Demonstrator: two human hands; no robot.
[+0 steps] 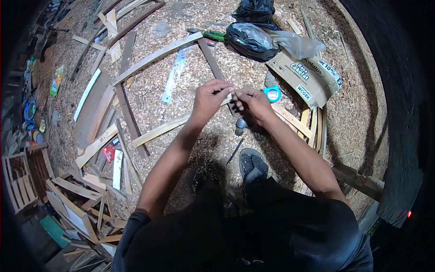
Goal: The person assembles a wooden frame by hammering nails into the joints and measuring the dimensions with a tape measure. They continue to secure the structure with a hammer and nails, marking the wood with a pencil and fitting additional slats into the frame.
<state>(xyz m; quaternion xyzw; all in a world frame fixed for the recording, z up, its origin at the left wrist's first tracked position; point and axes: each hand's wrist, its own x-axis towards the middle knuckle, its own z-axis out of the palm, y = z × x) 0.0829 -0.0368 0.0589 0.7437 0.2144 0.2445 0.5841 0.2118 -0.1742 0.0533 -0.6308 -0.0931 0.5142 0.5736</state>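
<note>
My left hand (210,100) and my right hand (254,105) meet in front of me, closed with fingertips pinched together. Something small and pale shows between them, too small to name. Beneath the hands lies a pale wooden slat (165,128), part of a frame of slats on the ground. The frame also has a long pale slat (158,59) at its far side and dark crosspieces (128,111). Just below my right hand is a hammer head (240,124); its handle is not clearly visible. A turquoise tape measure (272,94) rests right of that hand.
Wood shavings cover the ground. A flattened cardboard box (304,75) and black plastic bags (251,41) lie at the far right. Scrap boards (97,145) and wooden crates (68,208) crowd the left. A thin dark rod (234,151) lies beside my shoe (253,164).
</note>
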